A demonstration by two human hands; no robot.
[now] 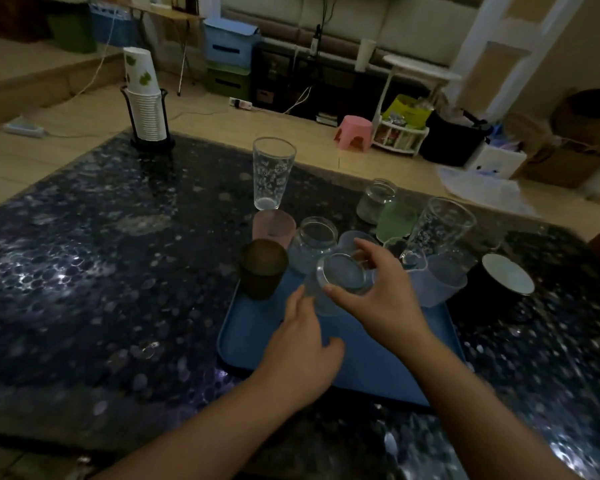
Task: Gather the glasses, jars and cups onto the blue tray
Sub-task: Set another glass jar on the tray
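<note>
Tray (pixel 257 337), blue and rectangular, lies on the dark speckled table (pixel 84 271) with its long axis running from about seven o'clock toward one o'clock. Above its middle the right hand (pixel 381 296) grips a clear jar (pixel 343 277) by the rim, thumb at the near edge and fingers curled over the far edge; the jar is tilted, its mouth pointing up and toward the camera. The left hand (pixel 302 348) sits just at seven o'clock of the jar, fingertips touching its lower side, fingers fairly straight and thumb spread out.

At the tray's far end stand a dark brown cup (pixel 262 268) at ten o'clock of the held jar, a second clear jar (pixel 314 244) upright at eleven o'clock, and a frosted cup (pixel 442 278) at three o'clock. A patterned glass (pixel 437 230) leans at two o'clock, mouth pointing up and away. Beyond the tray, off it, are a pink cup (pixel 274 226), a tall upright patterned glass (pixel 272 174) at twelve o'clock, a green cup (pixel 394 221) and a small clear jar (pixel 376 200). A black cup (pixel 499 289) stands on the table just right of the tray.
</note>
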